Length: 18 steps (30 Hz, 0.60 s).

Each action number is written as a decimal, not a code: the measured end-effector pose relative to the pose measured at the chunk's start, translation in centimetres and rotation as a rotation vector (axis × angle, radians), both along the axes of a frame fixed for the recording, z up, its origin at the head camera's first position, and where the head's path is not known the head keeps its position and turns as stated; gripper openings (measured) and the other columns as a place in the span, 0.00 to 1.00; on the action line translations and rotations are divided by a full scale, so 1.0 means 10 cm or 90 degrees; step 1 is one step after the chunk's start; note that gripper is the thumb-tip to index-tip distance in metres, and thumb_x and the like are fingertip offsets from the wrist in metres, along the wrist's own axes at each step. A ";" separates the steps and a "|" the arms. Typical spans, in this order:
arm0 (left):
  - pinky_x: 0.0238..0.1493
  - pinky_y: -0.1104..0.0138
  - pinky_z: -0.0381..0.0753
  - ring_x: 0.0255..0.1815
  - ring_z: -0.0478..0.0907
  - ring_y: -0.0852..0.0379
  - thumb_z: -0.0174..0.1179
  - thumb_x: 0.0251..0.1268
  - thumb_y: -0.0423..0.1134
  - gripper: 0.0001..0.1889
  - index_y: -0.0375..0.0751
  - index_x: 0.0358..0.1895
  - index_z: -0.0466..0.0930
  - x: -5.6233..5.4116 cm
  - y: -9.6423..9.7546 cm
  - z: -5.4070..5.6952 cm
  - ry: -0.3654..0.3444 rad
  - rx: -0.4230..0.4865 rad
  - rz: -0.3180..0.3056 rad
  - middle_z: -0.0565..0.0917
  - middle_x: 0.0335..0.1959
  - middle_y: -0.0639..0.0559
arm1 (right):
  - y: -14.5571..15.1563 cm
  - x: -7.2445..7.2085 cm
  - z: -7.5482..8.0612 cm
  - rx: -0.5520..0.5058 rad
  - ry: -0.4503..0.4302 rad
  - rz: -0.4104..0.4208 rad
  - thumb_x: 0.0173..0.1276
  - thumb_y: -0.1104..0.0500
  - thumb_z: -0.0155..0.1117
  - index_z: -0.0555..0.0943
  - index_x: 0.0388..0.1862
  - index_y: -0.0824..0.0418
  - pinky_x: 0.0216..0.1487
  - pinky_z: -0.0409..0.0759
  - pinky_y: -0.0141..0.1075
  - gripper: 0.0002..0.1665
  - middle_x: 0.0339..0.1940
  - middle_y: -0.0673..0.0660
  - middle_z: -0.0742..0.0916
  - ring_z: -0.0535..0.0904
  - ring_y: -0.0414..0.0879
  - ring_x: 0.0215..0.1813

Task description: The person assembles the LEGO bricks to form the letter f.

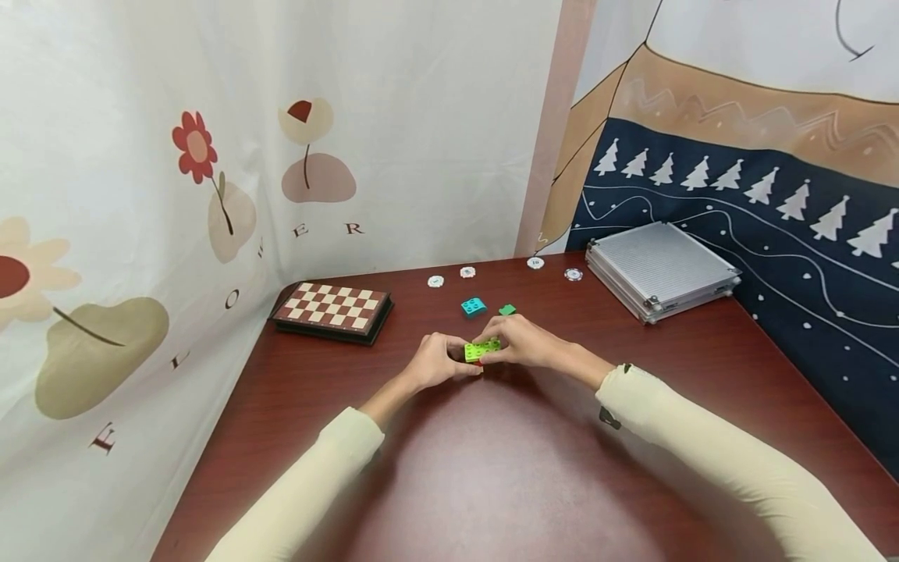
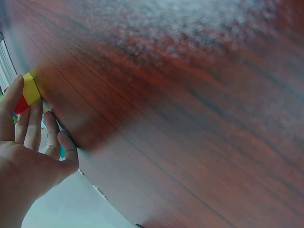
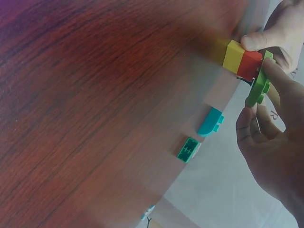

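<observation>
Near the middle of the table, my left hand (image 1: 434, 363) pinches a small stack of a yellow brick (image 3: 232, 56) and a red brick (image 3: 249, 65) between thumb and fingers. A wider lime-green studded brick (image 1: 481, 351) lies across the red one and sticks out to the right. My right hand (image 1: 523, 342) pinches that lime-green brick by thumb and fingertips. In the left wrist view, the yellow brick (image 2: 31, 89) shows at the left edge, mostly beyond the thumb. Just behind the hands are a teal brick (image 1: 474, 307) with a curved side and a green brick (image 1: 507, 310), which lies tipped over.
Several round chips, one of them white (image 1: 435, 282), lie along the back of the table (image 1: 463, 484). A folded chessboard (image 1: 333, 308) is at the left rear, and a silver ridged case (image 1: 663, 269) stands at the right rear. Printed curtains (image 1: 435, 133) hang behind.
</observation>
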State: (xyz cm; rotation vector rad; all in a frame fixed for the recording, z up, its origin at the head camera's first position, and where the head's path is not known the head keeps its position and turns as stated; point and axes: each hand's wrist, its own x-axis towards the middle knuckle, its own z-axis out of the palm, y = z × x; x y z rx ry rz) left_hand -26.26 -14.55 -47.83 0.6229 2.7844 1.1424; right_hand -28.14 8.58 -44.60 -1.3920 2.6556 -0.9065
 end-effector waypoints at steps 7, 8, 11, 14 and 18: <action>0.33 0.69 0.81 0.28 0.84 0.65 0.82 0.52 0.45 0.17 0.48 0.45 0.92 0.01 0.01 0.02 -0.002 0.005 -0.001 0.90 0.30 0.61 | 0.00 0.00 -0.01 0.008 -0.001 -0.006 0.67 0.55 0.78 0.90 0.54 0.56 0.39 0.81 0.31 0.17 0.44 0.51 0.88 0.80 0.43 0.41; 0.32 0.69 0.81 0.28 0.84 0.65 0.82 0.52 0.45 0.17 0.48 0.45 0.92 0.02 0.00 0.02 -0.004 0.008 -0.001 0.90 0.30 0.60 | 0.00 0.00 0.00 0.009 -0.002 -0.006 0.67 0.55 0.78 0.90 0.54 0.57 0.39 0.81 0.31 0.17 0.44 0.51 0.89 0.80 0.43 0.41; 0.32 0.69 0.81 0.28 0.84 0.65 0.82 0.52 0.45 0.17 0.48 0.45 0.92 0.02 0.00 0.03 -0.011 0.012 0.000 0.90 0.30 0.60 | -0.01 -0.01 0.00 0.015 -0.004 -0.007 0.67 0.54 0.78 0.90 0.54 0.57 0.40 0.81 0.31 0.18 0.44 0.51 0.89 0.80 0.43 0.42; 0.31 0.69 0.81 0.28 0.84 0.64 0.82 0.52 0.46 0.17 0.48 0.44 0.92 0.01 0.00 0.02 -0.014 0.011 0.000 0.90 0.30 0.60 | -0.01 -0.02 0.02 0.021 -0.007 -0.006 0.67 0.54 0.77 0.90 0.55 0.57 0.40 0.81 0.32 0.18 0.44 0.51 0.89 0.81 0.44 0.42; 0.31 0.69 0.81 0.27 0.84 0.64 0.82 0.52 0.47 0.17 0.48 0.44 0.92 -0.01 0.01 0.03 -0.015 0.003 0.001 0.90 0.29 0.60 | 0.00 -0.02 0.04 0.027 -0.009 -0.007 0.67 0.54 0.77 0.90 0.55 0.57 0.39 0.80 0.32 0.19 0.44 0.52 0.89 0.80 0.45 0.40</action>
